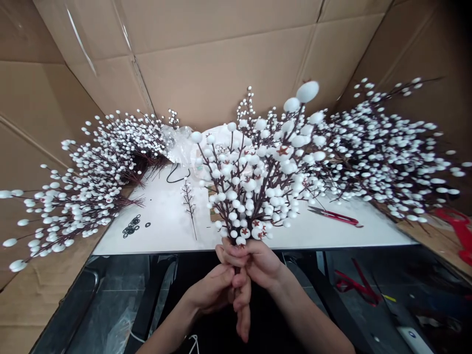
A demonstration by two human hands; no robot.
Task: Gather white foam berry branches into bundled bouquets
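Note:
A bunch of artificial white-berry branches [254,191] stands upright in front of me, its dark stems gathered at the bottom. My right hand [262,263] is closed round the stems just under the lowest berries. Just below it, my left hand [224,290] has its fingers curled about the lower stem ends, and the two hands touch. The stem ends are mostly hidden by my fingers. Behind the bunch, a single berry sprig [189,204] lies on the white table [165,231].
Small black rubber rings [132,227] lie at the table's left. Red-handled thread snips [335,215] lie at the right. Berry branches are heaped on the left [99,182] and the right [387,152]. Cardboard walls [221,64] enclose the back. A red scissors handle [459,231] shows far right.

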